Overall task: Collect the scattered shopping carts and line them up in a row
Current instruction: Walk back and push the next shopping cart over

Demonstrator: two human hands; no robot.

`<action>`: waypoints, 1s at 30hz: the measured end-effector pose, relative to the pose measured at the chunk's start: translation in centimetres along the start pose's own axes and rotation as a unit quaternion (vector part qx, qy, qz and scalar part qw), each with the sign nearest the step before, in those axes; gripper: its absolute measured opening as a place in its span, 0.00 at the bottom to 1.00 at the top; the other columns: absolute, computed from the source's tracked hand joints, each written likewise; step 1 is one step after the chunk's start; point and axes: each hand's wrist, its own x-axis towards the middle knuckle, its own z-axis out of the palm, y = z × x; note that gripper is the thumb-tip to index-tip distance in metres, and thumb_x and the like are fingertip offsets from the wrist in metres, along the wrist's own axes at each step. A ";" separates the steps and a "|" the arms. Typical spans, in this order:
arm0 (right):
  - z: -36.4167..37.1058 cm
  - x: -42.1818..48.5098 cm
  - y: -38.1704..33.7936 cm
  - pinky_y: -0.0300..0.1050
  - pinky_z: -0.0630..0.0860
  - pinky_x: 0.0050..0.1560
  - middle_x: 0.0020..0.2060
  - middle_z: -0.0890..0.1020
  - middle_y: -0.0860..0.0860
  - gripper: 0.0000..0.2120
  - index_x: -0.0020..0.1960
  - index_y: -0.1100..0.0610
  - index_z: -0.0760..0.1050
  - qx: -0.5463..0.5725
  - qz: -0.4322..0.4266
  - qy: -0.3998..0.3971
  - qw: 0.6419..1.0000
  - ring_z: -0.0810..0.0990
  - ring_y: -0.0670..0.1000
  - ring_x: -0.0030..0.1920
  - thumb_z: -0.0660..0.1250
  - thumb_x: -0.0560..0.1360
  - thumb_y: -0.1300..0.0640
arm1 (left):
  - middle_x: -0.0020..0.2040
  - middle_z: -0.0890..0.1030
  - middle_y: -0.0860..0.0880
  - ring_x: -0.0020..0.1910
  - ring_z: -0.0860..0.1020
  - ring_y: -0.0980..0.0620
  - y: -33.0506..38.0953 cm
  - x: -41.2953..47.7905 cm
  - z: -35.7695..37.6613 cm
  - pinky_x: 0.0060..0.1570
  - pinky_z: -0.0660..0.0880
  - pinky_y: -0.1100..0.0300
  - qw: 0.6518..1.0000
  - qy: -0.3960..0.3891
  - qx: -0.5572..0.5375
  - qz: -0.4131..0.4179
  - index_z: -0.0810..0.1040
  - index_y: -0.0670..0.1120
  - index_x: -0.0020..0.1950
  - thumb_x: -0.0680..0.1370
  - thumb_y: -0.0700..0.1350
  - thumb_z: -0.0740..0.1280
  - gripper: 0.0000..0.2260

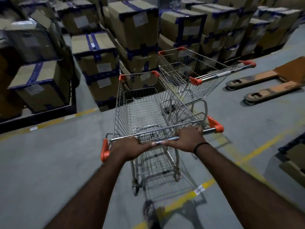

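dim grey floor (49, 162), stacked taped boxes (132, 19)

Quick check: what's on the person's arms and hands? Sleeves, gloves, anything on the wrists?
Both forearms are bare, no sleeves in view and no gloves. The left hand wears nothing visible. The right hand has a thin black band around its wrist. No rings can be made out.

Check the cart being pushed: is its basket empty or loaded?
Empty. Through the wire basket of the near cart only bare mesh and the grey floor show.

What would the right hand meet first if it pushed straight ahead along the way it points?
The right hand already grips the near cart's handle bar. Straight ahead lies that cart's empty wire basket, then probably the second cart; depth is unclear.
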 end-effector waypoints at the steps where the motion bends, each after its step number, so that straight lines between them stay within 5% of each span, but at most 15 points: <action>1: -0.2 1.5 0.3 0.64 0.63 0.67 0.50 0.84 0.53 0.44 0.48 0.48 0.80 -0.002 -0.002 0.002 1.000 0.79 0.57 0.58 0.47 0.60 0.14 | 0.49 0.83 0.50 0.49 0.79 0.48 -0.2 1.3 -0.4 0.51 0.75 0.53 1.000 0.003 0.002 0.002 0.82 0.51 0.46 0.63 0.86 0.40 0.48; 12: -1.7 16.4 2.4 0.61 0.69 0.62 0.35 0.74 0.47 0.40 0.32 0.49 0.68 0.013 -0.025 0.016 0.999 0.79 0.56 0.48 0.44 0.60 0.13 | 0.48 0.83 0.51 0.49 0.79 0.49 -2.4 14.4 -5.8 0.48 0.73 0.53 1.000 0.025 -0.011 -0.003 0.82 0.52 0.47 0.63 0.86 0.41 0.47; 16: -2.2 19.6 3.0 0.64 0.63 0.66 0.45 0.80 0.50 0.40 0.43 0.47 0.76 0.014 -0.018 0.002 1.000 0.78 0.58 0.57 0.47 0.63 0.14 | 0.43 0.82 0.53 0.44 0.78 0.52 -2.6 17.4 -6.8 0.45 0.72 0.55 0.999 0.041 -0.014 0.000 0.81 0.51 0.43 0.63 0.86 0.41 0.45; 22: -3.1 23.2 3.7 0.70 0.59 0.68 0.45 0.81 0.49 0.44 0.47 0.48 0.79 0.005 -0.023 -0.024 0.999 0.79 0.56 0.55 0.45 0.62 0.13 | 0.46 0.83 0.53 0.48 0.79 0.51 -2.9 20.5 -7.8 0.50 0.75 0.54 0.998 0.048 -0.009 -0.034 0.82 0.53 0.46 0.63 0.86 0.41 0.46; 30: -3.5 26.2 6.7 0.70 0.53 0.70 0.60 0.80 0.52 0.45 0.62 0.47 0.79 0.030 -0.081 -0.023 0.996 0.74 0.57 0.65 0.47 0.66 0.16 | 0.55 0.83 0.51 0.60 0.77 0.46 -0.1 21.9 -8.1 0.61 0.71 0.43 0.989 0.102 0.033 -0.097 0.81 0.56 0.48 0.64 0.86 0.38 0.45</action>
